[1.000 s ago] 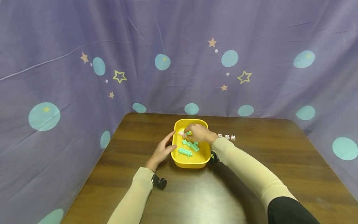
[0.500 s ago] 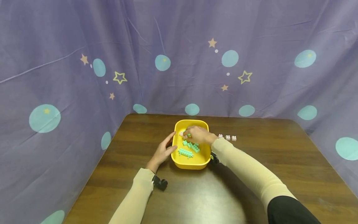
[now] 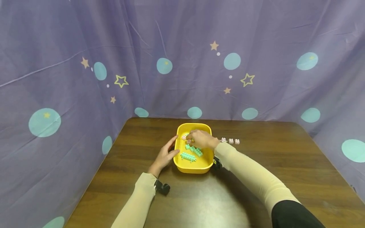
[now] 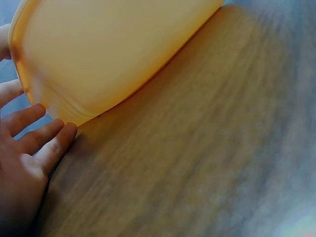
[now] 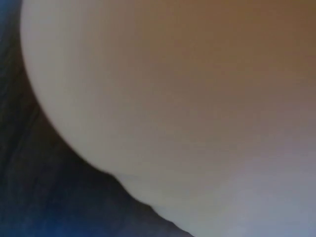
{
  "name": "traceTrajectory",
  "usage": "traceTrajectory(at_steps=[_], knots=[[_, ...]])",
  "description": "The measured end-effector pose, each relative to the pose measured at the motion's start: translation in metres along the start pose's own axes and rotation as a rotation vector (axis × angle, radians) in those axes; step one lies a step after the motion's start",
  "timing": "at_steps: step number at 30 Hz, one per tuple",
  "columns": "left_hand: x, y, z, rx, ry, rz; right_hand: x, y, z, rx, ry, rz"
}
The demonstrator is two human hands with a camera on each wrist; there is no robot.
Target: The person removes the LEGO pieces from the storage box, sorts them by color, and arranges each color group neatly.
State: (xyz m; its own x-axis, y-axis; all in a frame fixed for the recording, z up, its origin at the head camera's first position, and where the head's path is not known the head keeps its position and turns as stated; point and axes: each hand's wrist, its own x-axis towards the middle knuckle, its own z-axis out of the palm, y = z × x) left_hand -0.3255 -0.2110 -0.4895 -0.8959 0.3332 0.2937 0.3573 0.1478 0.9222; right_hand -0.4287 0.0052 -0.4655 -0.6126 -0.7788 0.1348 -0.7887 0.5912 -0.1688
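Observation:
A yellow plastic tub (image 3: 194,170) stands on the table in the head view, with small building bricks inside. My left hand (image 3: 163,156) rests against its left side, thumb at the rim; in the left wrist view its fingers lie spread along the tub's outer wall. My right hand (image 3: 201,139) reaches into the far part of the tub, fingers bent down among pink and green bricks. I cannot tell whether they pinch one. A joined green brick strip (image 3: 188,157) lies near the front, with more green bricks (image 3: 194,150) behind it. Blurred pale surface fills most of the right wrist view.
Several pinkish-white bricks (image 3: 231,141) stand in a row on the wooden table (image 3: 256,164), right of the tub. A purple curtain (image 3: 182,79) with stars and blue ovals hangs behind the table and along both sides.
My right fingers have shifted slightly among the bricks at the tub's far end, covering more of the green one there. My left hand stays at the tub's side.

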Motion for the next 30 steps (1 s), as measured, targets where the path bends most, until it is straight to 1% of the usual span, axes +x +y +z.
traceTrajectory(at_steps=[8, 17, 20, 25, 30], knots=[[0.0, 0.003, 0.001, 0.005, 0.01, -0.008, -0.001, -0.001, 0.0, -0.036, -0.025, 0.014], [-0.002, 0.001, 0.001, 0.025, 0.012, -0.003, -0.002, -0.003, -0.001, -0.022, -0.052, 0.071], [-0.002, 0.001, 0.002, 0.02, 0.005, -0.007, -0.003, -0.003, -0.003, 0.005, -0.054, 0.089], [-0.002, 0.0, 0.004, -0.013, 0.004, -0.001, -0.005, 0.001, -0.009, 0.071, -0.006, 0.066], [-0.002, -0.001, 0.002, -0.026, 0.013, -0.012, -0.008, 0.003, -0.021, 0.072, 0.057, 0.026]])
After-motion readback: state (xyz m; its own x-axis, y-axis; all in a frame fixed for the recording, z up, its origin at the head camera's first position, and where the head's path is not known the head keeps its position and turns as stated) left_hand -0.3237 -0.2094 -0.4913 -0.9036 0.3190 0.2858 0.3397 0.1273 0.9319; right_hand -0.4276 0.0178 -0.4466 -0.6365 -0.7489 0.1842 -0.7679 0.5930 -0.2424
